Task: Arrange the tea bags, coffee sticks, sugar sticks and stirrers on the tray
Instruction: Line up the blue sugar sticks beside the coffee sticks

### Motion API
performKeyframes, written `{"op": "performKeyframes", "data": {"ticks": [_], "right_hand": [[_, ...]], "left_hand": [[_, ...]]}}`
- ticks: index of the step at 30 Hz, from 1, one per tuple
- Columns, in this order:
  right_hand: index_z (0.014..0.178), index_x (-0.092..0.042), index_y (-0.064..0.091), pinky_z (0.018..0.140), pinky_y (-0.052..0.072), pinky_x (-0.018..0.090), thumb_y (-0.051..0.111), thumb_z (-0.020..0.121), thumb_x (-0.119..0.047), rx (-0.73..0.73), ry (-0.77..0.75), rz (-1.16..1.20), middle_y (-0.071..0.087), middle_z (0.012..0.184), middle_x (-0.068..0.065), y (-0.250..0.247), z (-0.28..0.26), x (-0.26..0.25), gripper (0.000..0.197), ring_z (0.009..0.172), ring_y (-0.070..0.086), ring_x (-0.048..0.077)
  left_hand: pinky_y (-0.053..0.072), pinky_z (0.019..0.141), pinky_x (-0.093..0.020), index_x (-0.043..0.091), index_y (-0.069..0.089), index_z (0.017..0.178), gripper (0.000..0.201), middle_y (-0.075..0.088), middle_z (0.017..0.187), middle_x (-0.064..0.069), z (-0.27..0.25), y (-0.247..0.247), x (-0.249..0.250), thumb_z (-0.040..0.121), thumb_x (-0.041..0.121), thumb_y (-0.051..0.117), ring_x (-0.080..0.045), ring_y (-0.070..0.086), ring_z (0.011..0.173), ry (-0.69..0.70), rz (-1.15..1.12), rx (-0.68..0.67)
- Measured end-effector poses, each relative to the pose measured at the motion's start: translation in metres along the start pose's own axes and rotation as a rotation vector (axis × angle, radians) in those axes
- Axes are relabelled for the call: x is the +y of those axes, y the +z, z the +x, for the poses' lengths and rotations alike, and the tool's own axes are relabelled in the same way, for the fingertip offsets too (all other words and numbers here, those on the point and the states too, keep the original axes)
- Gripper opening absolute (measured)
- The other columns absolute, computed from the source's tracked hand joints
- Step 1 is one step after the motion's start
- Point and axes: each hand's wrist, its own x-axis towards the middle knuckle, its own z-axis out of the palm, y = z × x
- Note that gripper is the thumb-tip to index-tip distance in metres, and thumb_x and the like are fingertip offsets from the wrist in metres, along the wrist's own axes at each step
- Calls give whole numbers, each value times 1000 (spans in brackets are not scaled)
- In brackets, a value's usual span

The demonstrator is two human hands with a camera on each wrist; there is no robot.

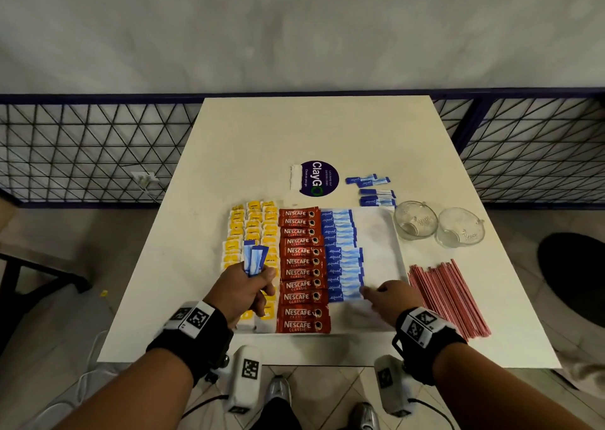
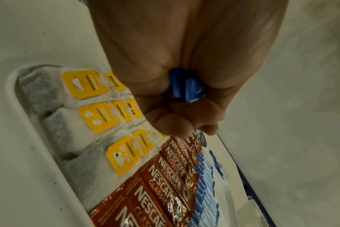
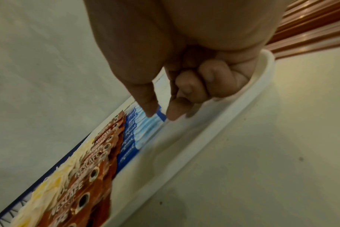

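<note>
A white tray (image 1: 376, 233) holds yellow-tagged tea bags (image 1: 252, 226) on the left. Red Nescafe coffee sticks (image 1: 301, 266) fill the middle, and a column of blue sugar sticks (image 1: 342, 252) lies right of them. My left hand (image 1: 244, 285) hovers over the tea bags and grips a bunch of blue sugar sticks (image 1: 253, 259) (image 2: 188, 87) upright. My right hand (image 1: 393, 298) (image 3: 161, 113) is at the near end of the sugar column, where thumb and forefinger pinch the end of the nearest sugar stick (image 3: 145, 127). Red stirrers (image 1: 448, 298) lie on the table right of the tray.
More blue sugar sticks (image 1: 373, 189) lie loose on the table behind the tray. Two glass cups (image 1: 415, 220) (image 1: 460, 228) stand at the tray's far right corner. A round purple sticker (image 1: 318, 178) and a white packet (image 1: 295, 177) sit behind the tray. The tray's right strip is bare.
</note>
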Motion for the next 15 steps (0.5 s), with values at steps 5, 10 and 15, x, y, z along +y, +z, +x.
{"op": "performKeyframes", "data": {"ticks": [5, 10, 15], "right_hand": [[80, -20, 63, 62, 42, 25, 54, 89, -52, 89, -267, 288, 68, 77, -4, -25, -18, -26, 35, 71, 61, 12], [95, -23, 68, 56, 43, 19, 63, 90, -31, -155, -526, 652, 66, 79, -7, -45, -40, -62, 11, 54, 53, -3], [75, -24, 64, 55, 42, 21, 63, 91, -22, -124, -494, 686, 62, 58, -12, -52, -41, -56, 15, 46, 49, -2]], "left_hand": [[46, 45, -28, 3, 59, 85, 15, 63, 63, -8, -9, 15, 15, 94, 15, 60, -21, 51, 41, -5, 81, -212], [52, 52, -27, 14, 64, 90, 9, 69, 70, -3, -14, 45, 38, 89, 21, 68, -22, 62, 56, 40, 307, -397], [50, 47, -29, 5, 61, 96, 14, 66, 68, -8, -13, 57, 47, 92, 18, 64, -24, 57, 48, 16, 142, -438]]}}
